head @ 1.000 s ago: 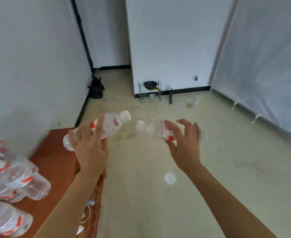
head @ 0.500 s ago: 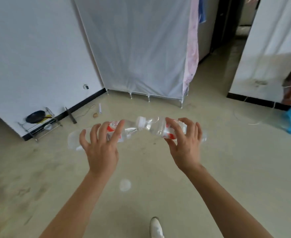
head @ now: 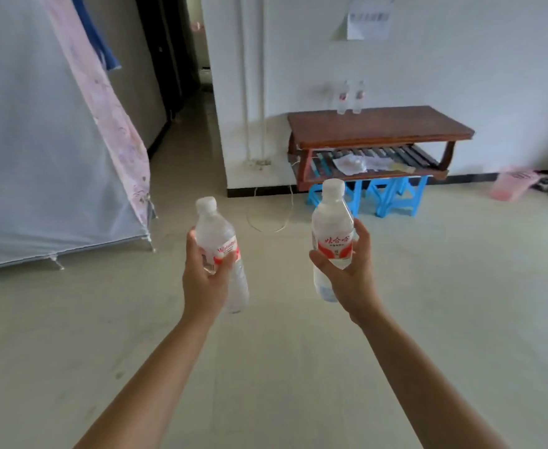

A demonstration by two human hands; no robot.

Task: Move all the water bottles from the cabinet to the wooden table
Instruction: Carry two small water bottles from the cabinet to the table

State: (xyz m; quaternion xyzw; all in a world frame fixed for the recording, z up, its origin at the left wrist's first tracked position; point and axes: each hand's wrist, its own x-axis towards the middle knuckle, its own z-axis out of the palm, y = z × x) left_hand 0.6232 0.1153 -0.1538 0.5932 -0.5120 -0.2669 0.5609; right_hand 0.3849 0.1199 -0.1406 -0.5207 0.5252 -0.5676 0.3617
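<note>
Both hands loaded, table point(head: 379, 128) ahead.
My left fingers point(head: 225, 263) clasp the left bottle point(head: 216, 239), my right fingers point(head: 361, 236) the right bottle point(head: 332, 226); a careless set-down could topple the pair point(head: 350, 98) standing there.

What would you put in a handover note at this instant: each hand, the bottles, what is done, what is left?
Left hand grips the left bottle, cap up; right hand grips the right bottle, cap up. Both are short of the wooden table.
Done: two bottles stand at the table's back edge.
Left: set both held bottles down there. The cabinet is out of view, so check it for more.
</note>
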